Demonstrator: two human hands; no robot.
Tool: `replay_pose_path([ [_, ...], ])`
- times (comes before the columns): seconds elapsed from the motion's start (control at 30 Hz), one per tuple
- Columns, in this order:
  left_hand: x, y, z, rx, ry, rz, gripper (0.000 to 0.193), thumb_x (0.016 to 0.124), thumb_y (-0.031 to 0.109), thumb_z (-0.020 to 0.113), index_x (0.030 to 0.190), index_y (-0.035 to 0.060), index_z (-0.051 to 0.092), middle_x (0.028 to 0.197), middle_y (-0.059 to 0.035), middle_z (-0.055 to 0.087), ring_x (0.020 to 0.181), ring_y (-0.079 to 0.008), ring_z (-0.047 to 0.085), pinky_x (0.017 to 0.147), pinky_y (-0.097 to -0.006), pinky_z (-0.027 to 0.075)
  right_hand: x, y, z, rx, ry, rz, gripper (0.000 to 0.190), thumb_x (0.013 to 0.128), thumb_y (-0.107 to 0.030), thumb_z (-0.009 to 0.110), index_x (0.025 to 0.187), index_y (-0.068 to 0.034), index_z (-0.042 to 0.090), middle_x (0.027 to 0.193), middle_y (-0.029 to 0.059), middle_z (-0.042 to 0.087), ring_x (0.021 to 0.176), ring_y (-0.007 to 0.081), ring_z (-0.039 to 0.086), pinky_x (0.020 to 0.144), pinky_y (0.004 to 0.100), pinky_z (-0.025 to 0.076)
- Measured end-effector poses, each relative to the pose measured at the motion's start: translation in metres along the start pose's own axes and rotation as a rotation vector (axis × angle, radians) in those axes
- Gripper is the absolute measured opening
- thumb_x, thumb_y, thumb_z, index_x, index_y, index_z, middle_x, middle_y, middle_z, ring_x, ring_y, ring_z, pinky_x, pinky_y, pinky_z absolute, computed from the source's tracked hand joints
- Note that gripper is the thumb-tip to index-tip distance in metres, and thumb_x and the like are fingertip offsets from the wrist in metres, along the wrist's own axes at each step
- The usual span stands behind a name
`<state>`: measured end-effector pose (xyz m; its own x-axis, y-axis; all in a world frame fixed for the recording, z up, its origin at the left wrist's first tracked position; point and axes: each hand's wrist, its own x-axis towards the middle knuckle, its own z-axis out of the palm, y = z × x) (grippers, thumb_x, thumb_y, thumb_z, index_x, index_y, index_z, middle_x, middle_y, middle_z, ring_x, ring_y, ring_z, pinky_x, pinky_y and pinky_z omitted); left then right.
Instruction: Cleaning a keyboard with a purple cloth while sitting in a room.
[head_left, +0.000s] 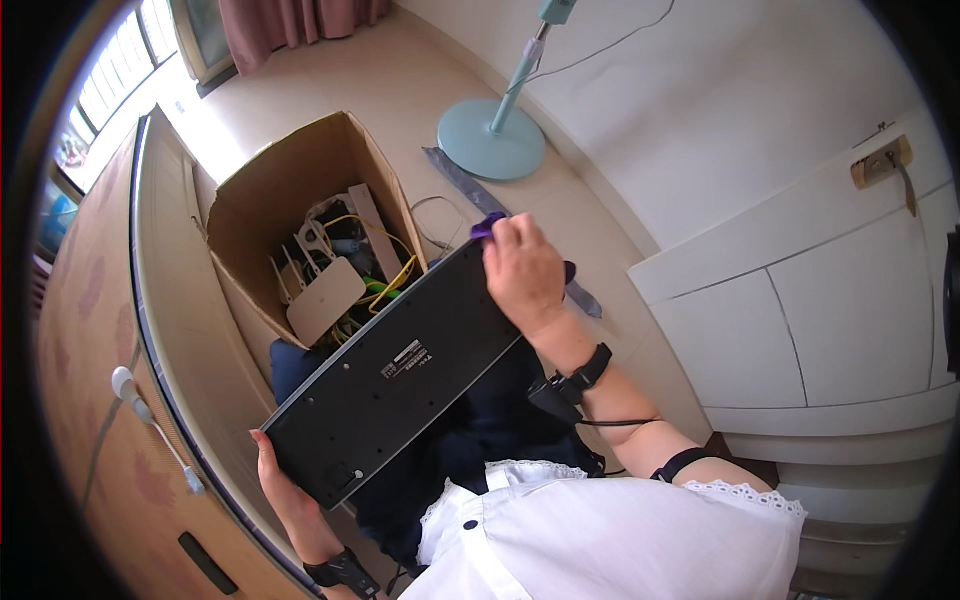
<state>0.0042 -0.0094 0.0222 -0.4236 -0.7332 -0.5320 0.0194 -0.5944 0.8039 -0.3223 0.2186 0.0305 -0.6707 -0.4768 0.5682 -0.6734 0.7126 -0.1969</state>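
A long black keyboard (345, 405), seen from its underside, is tilted across my lap. Screws and a white printed label show on it. My left hand (281, 480) grips the near-left end, thumb along the edge and most fingers hidden beneath. At the far-right end, my right hand (525, 274) presses a bunched purple cloth (487, 225) over the corner. Just beyond the keyboard stands an open cardboard box (277, 180). Inside it lie a white router (326, 300) with antennas, a long white bar-shaped item (375, 232) and tangled yellow and green cables (386, 289).
To the left runs a bed edge (172, 225) with a patterned mat; a white cable (169, 442) and a black remote-like object (208, 562) lie there. A blue fan base (491, 142) and a grey strip (472, 187) are on the floor. White cabinets (750, 337) stand right.
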Motion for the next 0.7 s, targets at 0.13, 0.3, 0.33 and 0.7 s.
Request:
replay_pose_path([
  [0.13,-0.005,0.004,0.002,-0.028,-0.007,-0.017,0.05,0.101,0.048,0.054,0.114,0.0003,0.064,0.113,-0.0104,0.068,0.102,-0.0206,0.066,0.092,-0.0335,0.052,-0.001,-0.039,0.001,0.124,-0.089,-0.21,0.019,0.084,-0.019,0.067,0.093,-0.009,0.054,0.09,0.0098,0.051,0.08,0.0274,0.06,0.066,0.0391,0.051],
  [0.3,0.0,-0.004,-0.005,-0.096,-0.042,-0.02,0.048,0.101,0.046,0.055,0.114,0.0004,0.064,0.109,-0.0106,0.07,0.099,-0.0204,0.067,0.089,-0.034,0.053,0.002,-0.035,-0.008,0.281,-0.162,-0.204,0.019,0.084,-0.018,0.067,0.096,-0.01,0.055,0.095,0.0106,0.055,0.084,0.0297,0.062,0.068,0.0406,0.051],
  [0.33,0.002,-0.005,-0.005,-0.097,-0.053,-0.021,0.048,0.101,0.046,0.055,0.112,0.0007,0.064,0.109,-0.0104,0.07,0.098,-0.0196,0.067,0.088,-0.0336,0.053,0.007,-0.024,-0.004,0.235,-0.098,-0.099,0.018,0.085,-0.018,0.066,0.096,-0.01,0.054,0.094,0.011,0.055,0.085,0.03,0.061,0.069,0.0408,0.051],
  [0.7,0.002,0.0,-0.008,-0.036,-0.068,-0.045,0.052,0.101,0.048,0.053,0.118,-0.0005,0.063,0.116,-0.0109,0.068,0.105,-0.0221,0.067,0.093,-0.0356,0.053,-0.027,-0.103,-0.008,0.213,-0.2,-0.342,0.02,0.082,-0.02,0.062,0.093,-0.006,0.053,0.09,0.01,0.054,0.08,0.0247,0.057,0.065,0.0363,0.046],
])
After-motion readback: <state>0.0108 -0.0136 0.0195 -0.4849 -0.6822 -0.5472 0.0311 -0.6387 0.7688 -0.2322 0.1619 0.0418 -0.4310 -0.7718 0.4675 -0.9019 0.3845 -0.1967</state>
